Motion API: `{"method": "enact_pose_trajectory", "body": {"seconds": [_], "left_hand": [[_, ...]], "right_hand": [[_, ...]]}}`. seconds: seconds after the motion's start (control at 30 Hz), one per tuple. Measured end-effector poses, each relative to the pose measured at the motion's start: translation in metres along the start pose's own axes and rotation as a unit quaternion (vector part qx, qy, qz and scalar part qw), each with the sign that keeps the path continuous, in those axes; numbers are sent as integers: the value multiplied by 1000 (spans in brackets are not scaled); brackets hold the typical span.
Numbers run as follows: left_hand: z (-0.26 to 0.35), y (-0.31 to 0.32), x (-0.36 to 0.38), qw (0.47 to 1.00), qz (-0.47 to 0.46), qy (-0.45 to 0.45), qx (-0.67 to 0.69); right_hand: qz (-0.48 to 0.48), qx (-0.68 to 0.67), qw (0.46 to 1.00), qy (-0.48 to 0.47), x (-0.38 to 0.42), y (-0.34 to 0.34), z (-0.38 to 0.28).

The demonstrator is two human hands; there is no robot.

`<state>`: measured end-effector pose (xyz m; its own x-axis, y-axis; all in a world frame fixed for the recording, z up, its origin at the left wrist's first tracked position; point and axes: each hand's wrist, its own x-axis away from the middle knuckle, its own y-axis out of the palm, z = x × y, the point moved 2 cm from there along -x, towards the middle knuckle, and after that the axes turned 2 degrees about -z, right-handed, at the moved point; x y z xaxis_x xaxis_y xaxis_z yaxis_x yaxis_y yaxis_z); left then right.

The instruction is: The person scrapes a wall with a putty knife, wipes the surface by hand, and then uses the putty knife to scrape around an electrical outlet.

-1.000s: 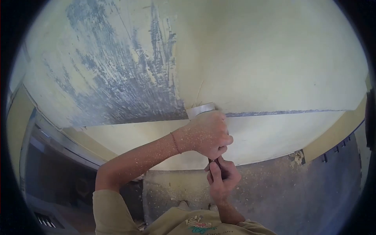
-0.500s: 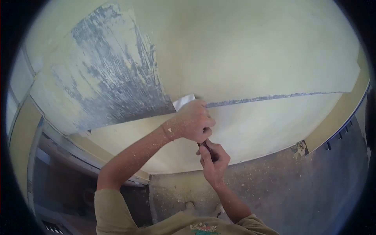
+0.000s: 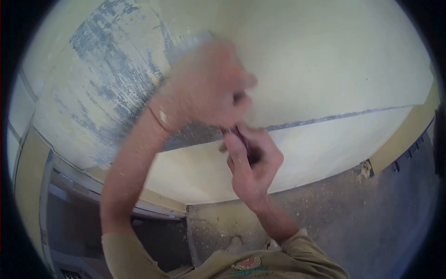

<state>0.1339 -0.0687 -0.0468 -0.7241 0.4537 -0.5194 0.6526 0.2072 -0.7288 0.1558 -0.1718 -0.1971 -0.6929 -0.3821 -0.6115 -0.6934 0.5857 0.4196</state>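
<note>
My left hand (image 3: 206, 83), blurred by motion, is wrapped round the upper part of a scraper (image 3: 189, 45). Its wide pale blade shows just above the knuckles, against the yellowish wall (image 3: 320, 56). Lower down, my right hand (image 3: 258, 160) grips the dark end of the same tool's handle, close under the left. Left of the blade spreads a scraped patch (image 3: 111, 51), grey and streaked with remains of the pale coating. Most of the handle is hidden by my fingers. Pale flecks stick to my left forearm.
A grey scraped strip (image 3: 320, 122) runs right along the wall above a lower pale band (image 3: 302, 151). Chips dot the grey floor (image 3: 320, 218), where my shoes stand. A doorway frame (image 3: 69, 174) is at left; a damaged corner (image 3: 364, 169) shows at right.
Both hands and the scraper have moved up the wall, the left hand also leftward. The blade has left the lower edge of the grey patch and is now beside its upper part.
</note>
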Motion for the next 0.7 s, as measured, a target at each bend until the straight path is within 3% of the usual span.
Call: {"method": "enact_pose_trajectory", "body": {"seconds": [0.17,0.2,0.3,0.37,0.43,0.47,0.53,0.7], "left_hand": [[5,-7,2,1000,-1,-4,-5],[12,3,7,999,-19,-19,46],[46,64,41,985,-46,-19,162],[74,98,59,977,-1,-35,212],[89,116,78,974,-39,-39,220],[93,119,81,969,-81,-44,231],[93,115,86,970,-86,-51,223],[83,101,90,972,-147,-54,174]], "right_hand": [[-18,-59,997,53,0,3,-12],[-15,-60,997,49,9,-5,-9],[10,-12,988,156,64,-42,12],[20,-18,984,177,92,-58,24],[23,-25,972,233,112,-70,34],[26,-26,972,230,114,-73,36],[-11,-47,968,248,114,-74,40],[3,-46,972,229,118,-53,43]]}}
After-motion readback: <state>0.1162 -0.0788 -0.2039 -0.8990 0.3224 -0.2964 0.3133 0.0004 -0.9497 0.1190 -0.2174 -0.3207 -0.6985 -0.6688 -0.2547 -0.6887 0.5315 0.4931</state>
